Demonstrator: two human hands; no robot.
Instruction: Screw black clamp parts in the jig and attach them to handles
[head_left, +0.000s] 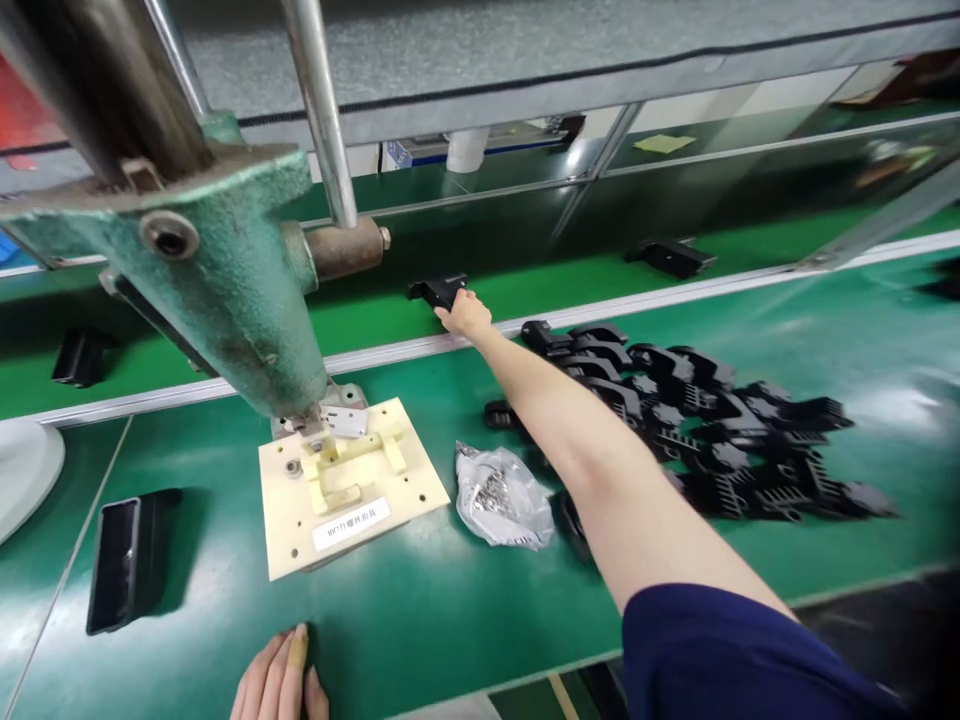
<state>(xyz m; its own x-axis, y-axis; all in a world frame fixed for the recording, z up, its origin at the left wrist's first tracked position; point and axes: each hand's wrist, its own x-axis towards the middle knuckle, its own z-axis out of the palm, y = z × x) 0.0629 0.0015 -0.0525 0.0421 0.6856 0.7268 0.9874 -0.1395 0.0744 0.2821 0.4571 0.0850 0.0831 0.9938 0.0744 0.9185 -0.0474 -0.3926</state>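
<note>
Your left hand (pixel 279 682) lies on the near tabletop (pixel 427 620), partly out of view; its grip cannot be told. Your right hand (pixel 469 315) is closed on a black part (pixel 437 290) at the far green strip (pixel 360 322). On the tabletop, left to right: black housing (pixel 148 545), green press (pixel 232 300) above a cream fixture plate (pixel 283 550), bag of small metal pieces (pixel 501 500), spread of black assemblies (pixel 701 455).

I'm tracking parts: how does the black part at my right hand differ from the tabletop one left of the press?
The far part is gripped by the right hand; the tabletop part lies untouched. The far part is beyond the pale rail, the tabletop part on the near side. The tabletop part looks hollow; from here the far part does not. Both are black.
</note>
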